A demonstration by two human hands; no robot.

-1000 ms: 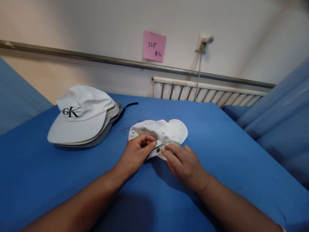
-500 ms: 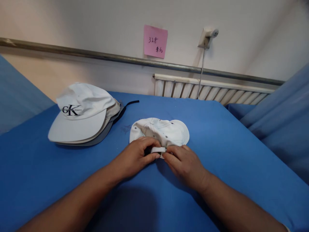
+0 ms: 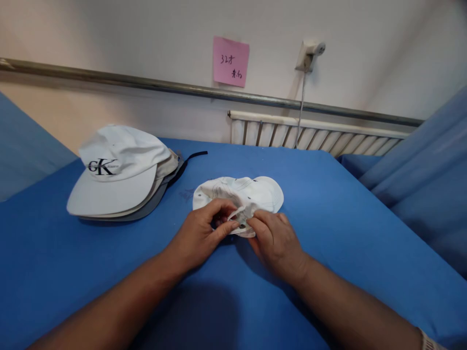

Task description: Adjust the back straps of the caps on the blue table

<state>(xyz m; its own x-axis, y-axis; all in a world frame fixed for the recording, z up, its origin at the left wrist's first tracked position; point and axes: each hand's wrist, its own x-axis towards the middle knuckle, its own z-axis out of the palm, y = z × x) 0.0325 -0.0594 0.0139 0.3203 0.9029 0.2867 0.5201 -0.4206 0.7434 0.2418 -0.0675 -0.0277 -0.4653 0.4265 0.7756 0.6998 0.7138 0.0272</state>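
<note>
On top of the big blue table (image 3: 365,253), which fills most of the view, sits everything else. Behind it is a pale wall w/ a long metal rail (image 3: 146,85) running across, and a white radiator (image 3: 314,138) low on the right. A blue cloth wall (image 3: 430,165) stands at the right side.

Next biggest is the stack of caps (image 3: 120,172) at the back left; the top one is white w/ black letters on the front. A thin black strap (image 3: 191,158) sticks out from under the stack.

Near the middle lies the flat white cap (image 3: 255,194), folded down on the table, well apart from the stack. Both hands are at its near edge.

The left hand (image 3: 199,233) is curled, thumb & first finger pinched on the cap's small strap (image 3: 239,218). The right hand (image 3: 277,240) is also curled, fingertips pinched on the same strap from the other side. The 2 hands almost touch.

Up on the wall is a pink note (image 3: 230,61) w/ dark writing, and right of it a small white plug (image 3: 308,53) w/ a cord hanging down.
</note>
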